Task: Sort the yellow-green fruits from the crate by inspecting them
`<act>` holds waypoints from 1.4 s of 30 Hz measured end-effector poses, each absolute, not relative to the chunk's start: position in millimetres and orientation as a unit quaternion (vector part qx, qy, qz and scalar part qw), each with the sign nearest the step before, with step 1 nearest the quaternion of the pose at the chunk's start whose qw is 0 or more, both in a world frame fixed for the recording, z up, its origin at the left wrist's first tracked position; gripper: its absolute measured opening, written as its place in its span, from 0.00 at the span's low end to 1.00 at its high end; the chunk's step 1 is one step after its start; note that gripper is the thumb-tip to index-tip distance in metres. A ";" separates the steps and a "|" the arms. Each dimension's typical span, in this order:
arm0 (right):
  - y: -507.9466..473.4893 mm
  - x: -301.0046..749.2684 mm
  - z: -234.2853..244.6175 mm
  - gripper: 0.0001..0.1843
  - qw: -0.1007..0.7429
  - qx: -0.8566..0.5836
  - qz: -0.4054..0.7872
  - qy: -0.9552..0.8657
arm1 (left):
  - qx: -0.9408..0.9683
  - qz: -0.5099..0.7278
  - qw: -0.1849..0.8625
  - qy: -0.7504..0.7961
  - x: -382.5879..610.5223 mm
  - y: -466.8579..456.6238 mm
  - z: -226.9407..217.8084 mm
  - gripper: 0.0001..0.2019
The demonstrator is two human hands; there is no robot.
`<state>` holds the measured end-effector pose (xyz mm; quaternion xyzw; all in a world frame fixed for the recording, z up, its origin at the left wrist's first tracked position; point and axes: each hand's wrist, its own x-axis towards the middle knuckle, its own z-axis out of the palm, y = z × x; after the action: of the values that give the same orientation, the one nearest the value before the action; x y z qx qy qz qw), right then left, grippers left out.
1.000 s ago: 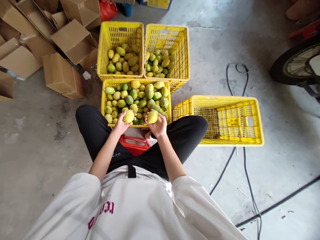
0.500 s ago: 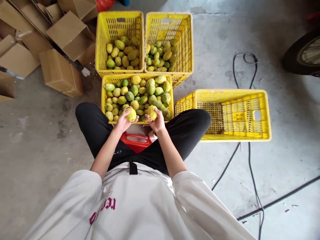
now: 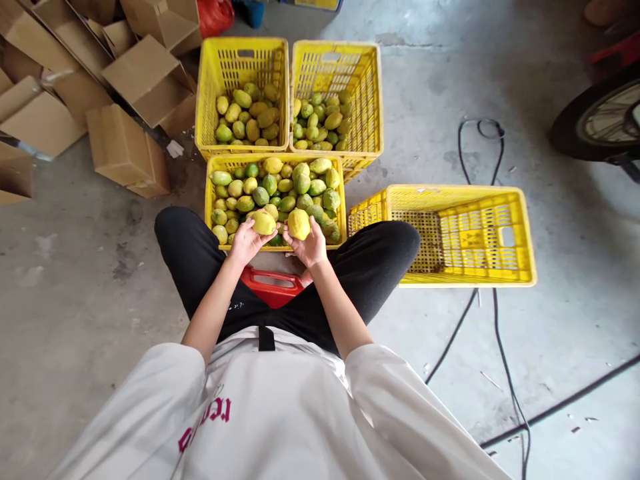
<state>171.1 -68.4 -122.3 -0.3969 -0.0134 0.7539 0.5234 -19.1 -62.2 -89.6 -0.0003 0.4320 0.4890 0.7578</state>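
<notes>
My left hand (image 3: 246, 241) is closed around a yellow fruit (image 3: 263, 223), and my right hand (image 3: 311, 247) grips a second yellow fruit (image 3: 299, 224). Both fruits sit side by side, almost touching, over the near edge of the front yellow crate (image 3: 274, 159), which is filled with green and yellow fruit. Behind it stand two more yellow crates, the left one (image 3: 243, 53) and the right one (image 3: 335, 57), each partly filled with the same fruit. I am seated on a red stool (image 3: 271, 288) with my knees apart.
An empty yellow crate (image 3: 450, 267) lies on its side to the right of my knee. Cardboard boxes (image 3: 125, 147) are piled at the upper left. Black cables (image 3: 470, 313) run over the concrete floor at right. A wheel (image 3: 600, 123) shows at the right edge.
Both hands have lifted their fruits slightly and brought them closer together. The camera view has shifted a little.
</notes>
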 end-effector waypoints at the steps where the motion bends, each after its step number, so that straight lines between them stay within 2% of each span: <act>1: -68.9 170.6 -123.5 0.15 0.527 -0.395 0.752 -0.007 | 0.001 0.488 0.754 0.439 -18.4 -62.3 -91.7 0.17; 4: -69.6 169.1 -127.8 0.10 0.534 -0.389 0.751 0.009 | 0.007 0.479 0.749 0.457 -15.3 -63.8 -95.9 0.10; 10: -63.9 166.8 -133.6 0.04 0.522 -0.383 0.762 0.019 | -0.001 0.469 0.751 0.464 -13.5 -64.6 -91.4 0.10; 12: -61.9 165.5 -134.3 0.08 0.517 -0.370 0.772 0.020 | -0.026 0.462 0.759 0.458 -14.0 -63.7 -87.2 0.11; 16: -59.5 161.9 -134.9 0.18 0.522 -0.333 0.784 0.035 | -0.066 0.472 0.771 0.423 -13.9 -63.3 -81.1 0.21; 18: -58.8 161.4 -134.8 0.21 0.530 -0.322 0.783 0.053 | -0.064 0.491 0.760 0.420 -13.2 -63.7 -81.9 0.22; 24: -59.9 168.7 -136.2 0.23 0.536 -0.326 0.777 0.052 | -0.022 0.489 0.741 0.459 -13.6 -65.4 -94.6 0.10; 27: -62.7 169.6 -138.5 0.28 0.525 -0.340 0.780 -0.010 | 0.007 0.493 0.742 0.454 -16.5 -64.3 -97.5 0.01; 31: -66.7 166.4 -140.7 0.37 0.520 -0.352 0.773 -0.095 | 0.007 0.496 0.741 0.453 -20.3 -60.2 -94.3 0.07; 37: -65.8 165.8 -139.3 0.35 0.529 -0.329 0.775 -0.100 | -0.025 0.481 0.754 0.446 -17.7 -59.4 -83.4 0.23; 39: -64.0 166.5 -138.1 0.38 0.533 -0.325 0.775 -0.092 | -0.030 0.494 0.750 0.439 -16.0 -59.7 -82.3 0.24; 42: -61.7 168.5 -137.9 0.39 0.542 -0.336 0.765 -0.085 | -0.026 0.523 0.725 0.448 -16.5 -59.9 -84.9 0.19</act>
<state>168.5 -61.7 -137.9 -0.3363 -0.0853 0.7651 0.5425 -16.5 -59.9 -84.9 -0.0255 0.4478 0.5228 0.7250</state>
